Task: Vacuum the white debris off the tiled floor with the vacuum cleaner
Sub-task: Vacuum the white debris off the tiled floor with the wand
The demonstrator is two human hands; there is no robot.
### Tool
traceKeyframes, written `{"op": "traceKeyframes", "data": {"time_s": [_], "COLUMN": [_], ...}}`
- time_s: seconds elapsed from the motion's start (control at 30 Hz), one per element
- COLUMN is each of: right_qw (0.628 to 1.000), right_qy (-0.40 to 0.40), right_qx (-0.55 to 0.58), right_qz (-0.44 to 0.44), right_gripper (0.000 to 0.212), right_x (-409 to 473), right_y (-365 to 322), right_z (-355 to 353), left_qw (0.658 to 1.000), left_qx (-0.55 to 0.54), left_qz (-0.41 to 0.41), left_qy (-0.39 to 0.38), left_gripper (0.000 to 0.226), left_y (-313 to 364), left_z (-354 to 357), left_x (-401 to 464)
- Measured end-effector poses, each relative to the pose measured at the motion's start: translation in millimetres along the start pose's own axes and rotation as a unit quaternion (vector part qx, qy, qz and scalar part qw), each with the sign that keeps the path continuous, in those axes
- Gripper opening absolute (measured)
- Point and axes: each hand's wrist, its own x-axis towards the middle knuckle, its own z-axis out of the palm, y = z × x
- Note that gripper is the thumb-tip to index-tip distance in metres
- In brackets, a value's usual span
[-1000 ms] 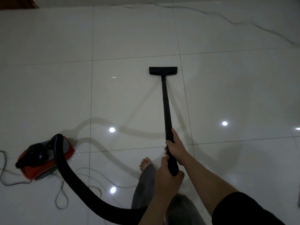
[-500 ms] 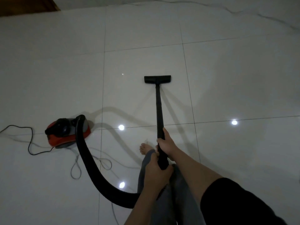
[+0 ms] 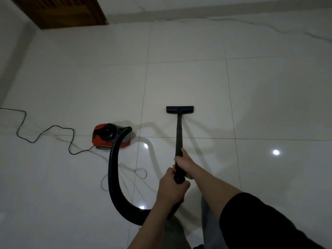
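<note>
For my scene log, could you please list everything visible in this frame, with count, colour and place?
vacuum body: one, red and black, left of centre on the floor
hose: one, black, curving from body to wand
wand: one, black, centre
floor head: one, black, flat on a tile
cord: one, dark, trailing left
tiled floor: white, glossy
wooden door: one, brown, top left
left hand: grips wand's lower end
right hand: grips wand higher up
</note>
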Motion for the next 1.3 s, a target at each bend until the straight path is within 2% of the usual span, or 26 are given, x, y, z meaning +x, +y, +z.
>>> {"op": "traceKeyframes", "data": {"time_s": [0.1, 0.23, 0.37, 0.5, 0.73, 1.13, 1.3], "right_qw": [1.0, 1.0, 1.0, 1.0, 0.997, 0.993, 0.994], "right_qy": [-0.003, -0.014, -0.022, -0.029, -0.07, -0.114, -0.106], "right_qx": [0.005, -0.002, -0.011, -0.002, 0.037, -0.011, -0.026], "right_qz": [0.007, 0.0, -0.008, -0.013, -0.005, 0.003, -0.003], "right_gripper": [0.048, 0.064, 0.051, 0.061, 0.061, 0.07, 0.072], "right_x": [-2.5, 1.6, 8.9, 16.3, 44.7, 78.7, 87.0], "right_y": [-4.2, -9.9, -17.0, -24.6, -49.1, -96.2, -101.3], "right_z": [36.2, 80.6, 121.2, 157.7, 199.8, 270.6, 311.9], "left_qw": [1.0, 1.0, 0.999, 0.999, 0.998, 0.993, 0.991], "left_qx": [0.006, 0.022, 0.024, 0.025, 0.036, 0.064, 0.085], "left_qz": [0.009, 0.012, 0.014, 0.008, -0.012, -0.022, -0.021], "left_qy": [0.002, 0.013, 0.021, 0.031, 0.041, 0.094, 0.098], "left_gripper": [0.028, 0.028, 0.027, 0.026, 0.027, 0.027, 0.028], "left_y": [-12.2, -27.7, -39.8, -49.6, -49.9, -46.8, -58.2], "left_z": [-36.2, -81.8, -120.7, -156.1, -208.9, -288.7, -330.6], "left_x": [-2.8, -1.6, 1.0, 5.4, 32.2, 64.6, 69.4]}}
